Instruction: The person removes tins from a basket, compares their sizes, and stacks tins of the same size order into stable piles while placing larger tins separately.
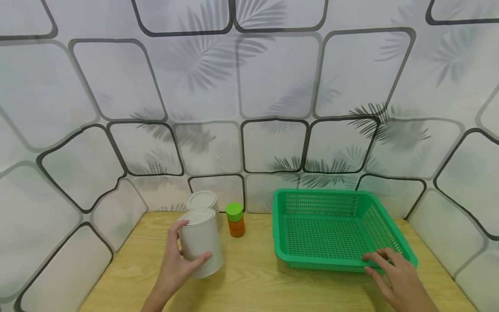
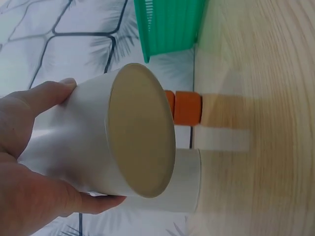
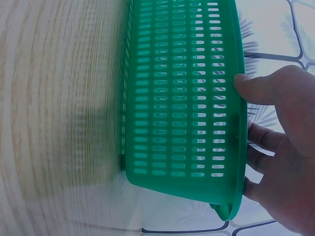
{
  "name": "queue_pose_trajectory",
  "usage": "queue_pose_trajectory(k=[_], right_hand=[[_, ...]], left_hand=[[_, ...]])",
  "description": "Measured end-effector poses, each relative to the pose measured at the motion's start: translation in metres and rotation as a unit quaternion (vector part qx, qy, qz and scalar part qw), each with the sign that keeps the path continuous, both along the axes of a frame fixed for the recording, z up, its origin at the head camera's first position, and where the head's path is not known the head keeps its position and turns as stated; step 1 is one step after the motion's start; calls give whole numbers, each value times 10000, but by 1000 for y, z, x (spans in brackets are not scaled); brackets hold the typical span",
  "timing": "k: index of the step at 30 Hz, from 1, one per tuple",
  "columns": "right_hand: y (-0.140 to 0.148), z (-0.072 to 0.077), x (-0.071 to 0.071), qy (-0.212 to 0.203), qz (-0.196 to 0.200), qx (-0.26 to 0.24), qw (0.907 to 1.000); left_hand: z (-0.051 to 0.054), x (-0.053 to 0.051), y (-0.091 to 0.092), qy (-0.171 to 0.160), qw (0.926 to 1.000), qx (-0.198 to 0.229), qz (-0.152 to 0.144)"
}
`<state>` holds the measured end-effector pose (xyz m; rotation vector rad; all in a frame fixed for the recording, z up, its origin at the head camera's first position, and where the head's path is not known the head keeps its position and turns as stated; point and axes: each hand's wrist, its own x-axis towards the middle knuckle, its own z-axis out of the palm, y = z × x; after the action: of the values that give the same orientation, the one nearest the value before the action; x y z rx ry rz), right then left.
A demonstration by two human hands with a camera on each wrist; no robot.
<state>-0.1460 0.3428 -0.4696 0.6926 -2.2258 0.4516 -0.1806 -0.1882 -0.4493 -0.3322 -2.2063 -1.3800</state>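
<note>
My left hand (image 1: 177, 264) grips a white cylindrical can (image 1: 200, 245) between thumb and fingers. In the left wrist view the can's flat bottom (image 2: 141, 130) faces the camera, raised off the table and tilted. A second white can (image 1: 202, 200) stands just behind it, partly hidden. Beside the cans is a small orange jar with a green lid (image 1: 235, 220). At the right, my right hand (image 1: 397, 277) pinches the near rim of a green plastic basket (image 1: 325, 260), thumb outside and fingers over the edge. Nothing lies inside the basket.
The wooden table (image 1: 249, 286) carries all these things. A patterned wall covering (image 1: 277, 78) rises behind it and on both sides, close behind the basket and the cans.
</note>
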Motion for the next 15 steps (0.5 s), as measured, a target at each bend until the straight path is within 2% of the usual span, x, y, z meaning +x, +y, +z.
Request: queue_pose_trajectory(k=[9, 15], right_hand=[[1, -3, -1, -37, -34, -12, 10000], [1, -2, 0, -14, -1, -16, 10000]], left_hand=[[-8, -7, -18, -163, 9996, -159, -194], [-15, -10, -25, -108, 9990, -428, 28]])
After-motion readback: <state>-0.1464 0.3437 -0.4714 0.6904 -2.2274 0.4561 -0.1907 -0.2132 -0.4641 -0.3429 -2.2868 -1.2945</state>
